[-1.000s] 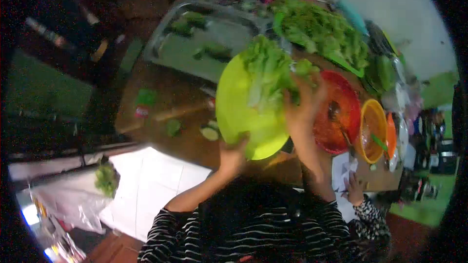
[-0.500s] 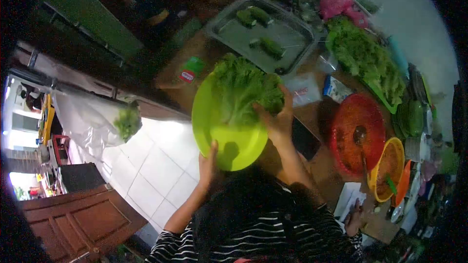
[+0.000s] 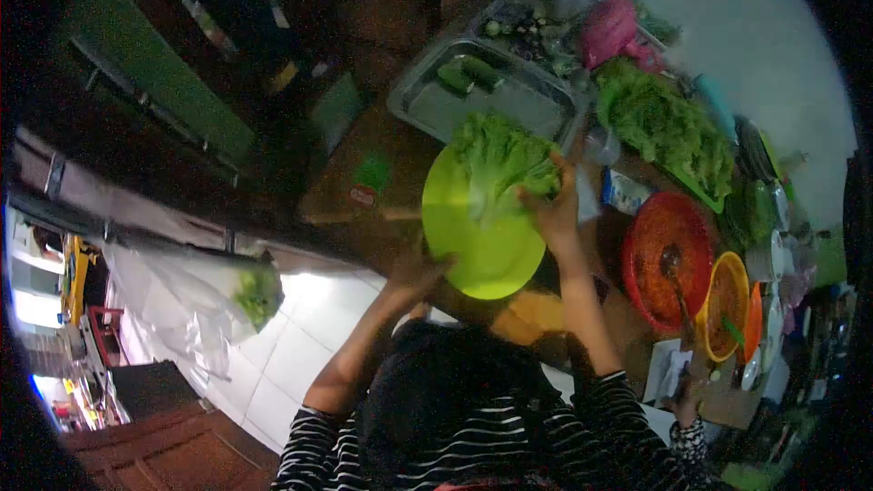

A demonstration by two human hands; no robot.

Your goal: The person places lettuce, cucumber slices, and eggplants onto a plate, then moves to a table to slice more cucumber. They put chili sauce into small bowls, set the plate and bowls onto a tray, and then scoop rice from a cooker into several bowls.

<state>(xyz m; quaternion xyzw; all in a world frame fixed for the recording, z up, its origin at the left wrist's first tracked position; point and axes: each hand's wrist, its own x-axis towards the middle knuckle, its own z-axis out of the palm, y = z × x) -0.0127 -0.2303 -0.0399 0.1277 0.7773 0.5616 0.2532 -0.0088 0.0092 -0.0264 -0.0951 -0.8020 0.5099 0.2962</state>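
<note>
A bright green plate (image 3: 496, 264) is held in front of my body. My left hand (image 3: 420, 271) grips its lower left edge, thumb on top. Lettuce leaves (image 3: 496, 159) lie over the plate's upper part. At their right side my right hand (image 3: 556, 205) closes on the leaves near the plate's edge, with the thumb over the stems. The fingers under the plate and behind the leaves are hidden.
A metal tray (image 3: 518, 111) with cucumbers stands beyond the plate. To the right are a green tray of lettuce (image 3: 668, 132), a red bowl (image 3: 644, 259) and a yellow bowl (image 3: 725, 305) of sauce. Another person's hand (image 3: 688, 395) is at lower right.
Both of my hands, with the plate and the lettuce, have moved to the right. The view has shifted too. The other person's hand has moved slightly to the right.
</note>
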